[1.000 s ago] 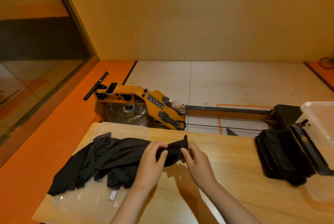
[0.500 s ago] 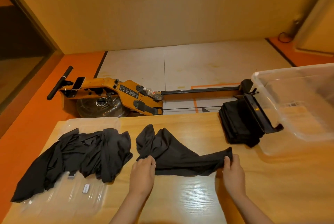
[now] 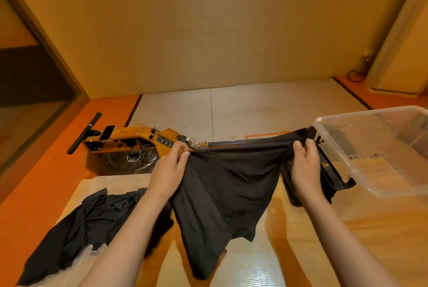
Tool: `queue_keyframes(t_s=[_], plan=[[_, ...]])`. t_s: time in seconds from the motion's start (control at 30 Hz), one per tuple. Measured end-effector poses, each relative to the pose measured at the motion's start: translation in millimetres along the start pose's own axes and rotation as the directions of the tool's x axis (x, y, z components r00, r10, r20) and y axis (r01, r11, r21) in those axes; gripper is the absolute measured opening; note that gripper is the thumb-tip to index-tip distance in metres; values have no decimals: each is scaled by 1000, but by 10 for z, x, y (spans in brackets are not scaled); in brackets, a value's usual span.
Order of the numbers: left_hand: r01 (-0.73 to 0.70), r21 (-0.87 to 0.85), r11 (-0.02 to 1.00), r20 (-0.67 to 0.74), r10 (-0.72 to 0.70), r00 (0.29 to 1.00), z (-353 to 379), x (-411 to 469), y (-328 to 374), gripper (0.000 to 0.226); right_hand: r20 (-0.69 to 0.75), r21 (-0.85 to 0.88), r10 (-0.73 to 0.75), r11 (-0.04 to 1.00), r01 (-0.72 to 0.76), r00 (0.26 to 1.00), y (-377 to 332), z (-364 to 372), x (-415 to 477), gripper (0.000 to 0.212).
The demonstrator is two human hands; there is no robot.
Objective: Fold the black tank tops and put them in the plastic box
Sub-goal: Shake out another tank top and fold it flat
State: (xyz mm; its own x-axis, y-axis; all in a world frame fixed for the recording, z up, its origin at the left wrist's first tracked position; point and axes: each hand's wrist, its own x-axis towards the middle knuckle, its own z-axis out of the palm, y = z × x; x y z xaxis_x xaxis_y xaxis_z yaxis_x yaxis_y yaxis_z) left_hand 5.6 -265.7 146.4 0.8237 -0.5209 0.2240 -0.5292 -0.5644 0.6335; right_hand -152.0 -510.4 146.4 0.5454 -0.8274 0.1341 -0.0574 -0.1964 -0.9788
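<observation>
Plainly, the thin black tank top [image 3: 222, 194] is light and limp. It is stretched in the air between the two hands above the pale wooden surface [image 3: 301, 240], where it sags in soft creases. Its lower end hangs to a point, and whether that point touches the wood cannot be told.

The left hand [image 3: 170, 168] pinches one end of the upper edge between thumb and fingertips. The right hand [image 3: 303, 161] has its fingers curled round a bunched wad of cloth at the other end. Which edge of the garment this is, hem or shoulders, is hard to make out.

Such cloth has no stiffness of its own. It will likely stretch under pull, collapse wherever it is let go, and slide easily on the glossy wood. It is in no way fragile. The best hold is probably a pinch at two matching corners or seams, kept taut enough to spread the panel flat before it is laid down. The wad on the right looks likely to leave a twist unless it is opened out.

A heap of unfolded black tops [image 3: 88, 221] lies to the left on a clear plastic lid [image 3: 111, 180]. A stack of folded black cloth [image 3: 288, 184] sits partly hidden behind the right hand, just beside the clear plastic box [image 3: 370, 113].
</observation>
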Motion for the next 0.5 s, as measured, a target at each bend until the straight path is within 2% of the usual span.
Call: queue_keyframes(t_s=[0.13,0.27,0.33,0.4,0.5], plan=[[51,-35,998,162,-44,986,-248,232,82,17,-15,104,-11,995,12,1000,-286,2,228,22],[4,38,999,166,-10,986,-410,254,141,17,-6,123,-62,990,62,998,-420,-45,354,21],[-19,111,994,164,1,986,-421,208,144,11,30,133,-67,989,62,997,-406,-57,363,20],[-21,164,986,158,-5,987,-362,111,118,15,87,153,-48,988,34,995,-340,-61,304,20],[54,17,998,229,-57,972,-128,-106,83,24,196,118,6,993,-30,981,-211,-34,119,20]])
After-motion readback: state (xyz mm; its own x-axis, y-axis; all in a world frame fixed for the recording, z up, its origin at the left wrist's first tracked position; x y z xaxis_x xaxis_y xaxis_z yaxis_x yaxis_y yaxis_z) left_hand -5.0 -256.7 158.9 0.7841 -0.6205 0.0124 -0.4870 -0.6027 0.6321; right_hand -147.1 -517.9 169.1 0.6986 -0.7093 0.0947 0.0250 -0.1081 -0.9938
